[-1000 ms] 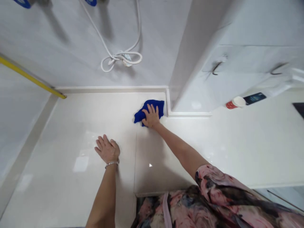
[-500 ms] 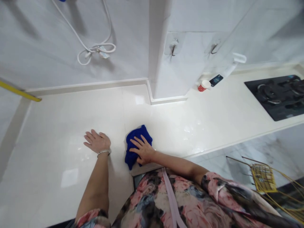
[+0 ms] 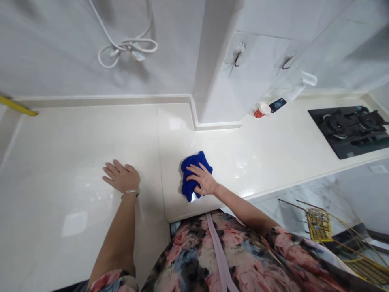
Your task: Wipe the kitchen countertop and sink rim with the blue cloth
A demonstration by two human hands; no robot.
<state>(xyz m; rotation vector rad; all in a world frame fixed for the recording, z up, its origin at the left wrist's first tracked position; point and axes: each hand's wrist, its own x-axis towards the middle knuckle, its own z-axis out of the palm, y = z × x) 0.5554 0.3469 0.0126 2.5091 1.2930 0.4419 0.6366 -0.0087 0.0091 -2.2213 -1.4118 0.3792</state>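
Observation:
My right hand lies on a crumpled blue cloth on the white countertop. Its fingers are spread over the cloth and press it down flat rather than wrapping round it; the palm hides part of the fabric. Further left, my left hand rests palm down on the bare counter, fingers apart, with nothing under it that I can see. A silver bangle circles that wrist. Between the two hands runs a thin seam in the countertop.
A wall corner with hooks juts over the counter. Beyond it are a red-and-white paper cup, a phone and a black gas hob. A white cord hangs at the back wall. A yellow woven chair stands lower right.
My right hand and the blue cloth have slid to the right and slightly away from me, across the counter. My left hand stays in about the same place; the view has shifted a little.

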